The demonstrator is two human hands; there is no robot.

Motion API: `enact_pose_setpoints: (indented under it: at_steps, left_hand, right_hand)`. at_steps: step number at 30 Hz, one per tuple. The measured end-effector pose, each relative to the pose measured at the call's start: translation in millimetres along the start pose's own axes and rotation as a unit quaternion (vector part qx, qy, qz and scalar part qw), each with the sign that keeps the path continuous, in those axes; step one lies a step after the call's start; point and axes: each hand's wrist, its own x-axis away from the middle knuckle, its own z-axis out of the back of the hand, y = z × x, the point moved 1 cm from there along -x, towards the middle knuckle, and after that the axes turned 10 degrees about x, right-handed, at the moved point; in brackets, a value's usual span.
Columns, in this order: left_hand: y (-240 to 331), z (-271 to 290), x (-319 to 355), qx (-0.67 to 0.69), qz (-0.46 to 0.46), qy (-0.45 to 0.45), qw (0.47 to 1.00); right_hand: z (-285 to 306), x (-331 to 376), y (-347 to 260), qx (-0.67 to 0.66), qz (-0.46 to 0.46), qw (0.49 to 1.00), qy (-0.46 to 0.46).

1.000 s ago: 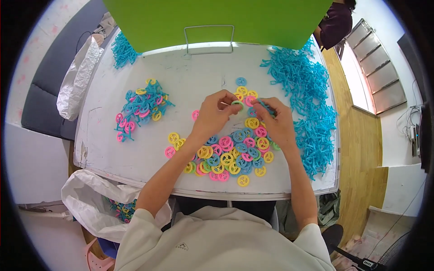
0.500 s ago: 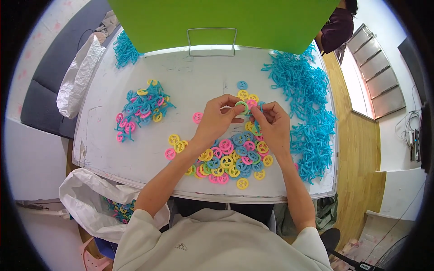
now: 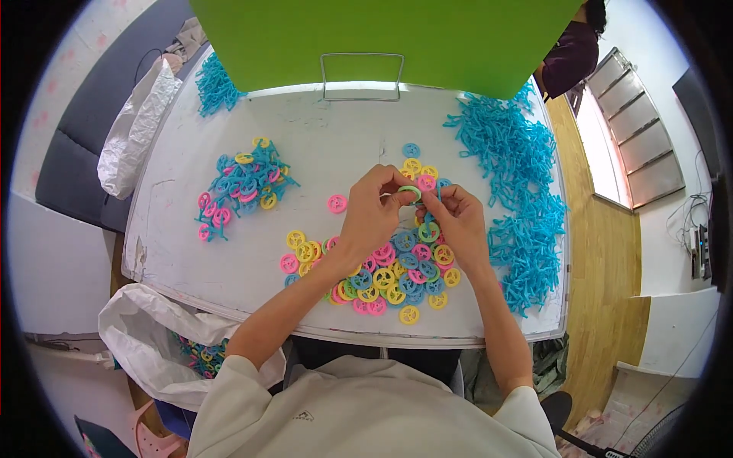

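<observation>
Over the white table, my left hand (image 3: 372, 214) pinches a small green plastic wheel (image 3: 412, 188) between thumb and fingers. My right hand (image 3: 463, 223) meets it from the right, its fingertips closed on a small blue plastic stick (image 3: 429, 217), mostly hidden by the fingers. The two pieces are close together; whether they touch I cannot tell. Below my hands spreads a heap of spoked wheels (image 3: 383, 277) in yellow, pink, blue and green. A few more lie just beyond my fingers, among them a blue wheel (image 3: 411, 150) and a pink wheel (image 3: 337, 204).
Blue sticks (image 3: 527, 206) cover the table's right side; another blue bunch (image 3: 219, 85) lies far left. At left sits a pile of sticks with wheels (image 3: 248, 179). A green panel (image 3: 382, 30) with a wire handle stands behind. A white sack (image 3: 145, 320) hangs open below left.
My hands have shifted slightly, and the green wheel is tilted flatter between them. The whole view has moved a little.
</observation>
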Motion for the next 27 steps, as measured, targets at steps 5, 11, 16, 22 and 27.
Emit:
enact_pose_setpoints:
  at_steps: [5, 11, 16, 22, 27]
  left_hand:
    - [-3.1, -4.5, 1.9, -0.055, -0.12, 0.012, 0.991]
    - [1.3, -4.8, 3.8, -0.115, -0.155, -0.032, 0.981]
    - [-8.4, 2.5, -3.5, 0.049, 0.032, 0.0, 0.998]
    - [0.1, -1.7, 2.5, -0.123, -0.127, -0.001, 0.984]
    - [14.7, -0.5, -3.5, 0.031, 0.014, 0.04, 0.999]
  right_hand:
    - [0.9, -2.7, 3.8, -0.013, -0.06, 0.998, -0.019]
    - [5.6, -4.0, 9.5, -0.04, -0.059, 0.997, -0.043]
    - [-1.2, -1.2, 3.0, -0.017, -0.041, 0.999, -0.019]
    - [2.0, -1.1, 3.1, -0.069, -0.06, 0.996, -0.02]
    - [-13.1, 7.5, -14.0, -0.069, 0.016, 0.997, 0.019]
